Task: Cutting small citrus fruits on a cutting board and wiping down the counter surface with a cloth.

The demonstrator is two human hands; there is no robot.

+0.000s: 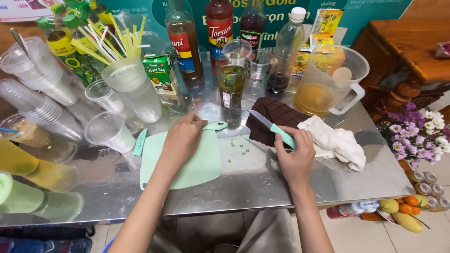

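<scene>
My left hand (182,139) lies flat on a mint-green cutting board (197,164), fingers near its handle at the far edge. My right hand (294,157) grips a knife with a mint-green handle (267,124), its blade pointing away to the left over a dark brown cloth (272,121). Small green bits (239,150) lie scattered on the steel table (262,187) between the hands. A tall glass of dark green drink (231,89) stands just beyond the board.
Stacks of clear plastic cups (42,89) and a cup of yellow straws (123,70) crowd the left. Syrup bottles (185,40) line the back. A plastic jug (328,79) and a white cloth (337,140) sit right. Flowers (417,131) and fruit (403,213) lie beyond the table's right edge.
</scene>
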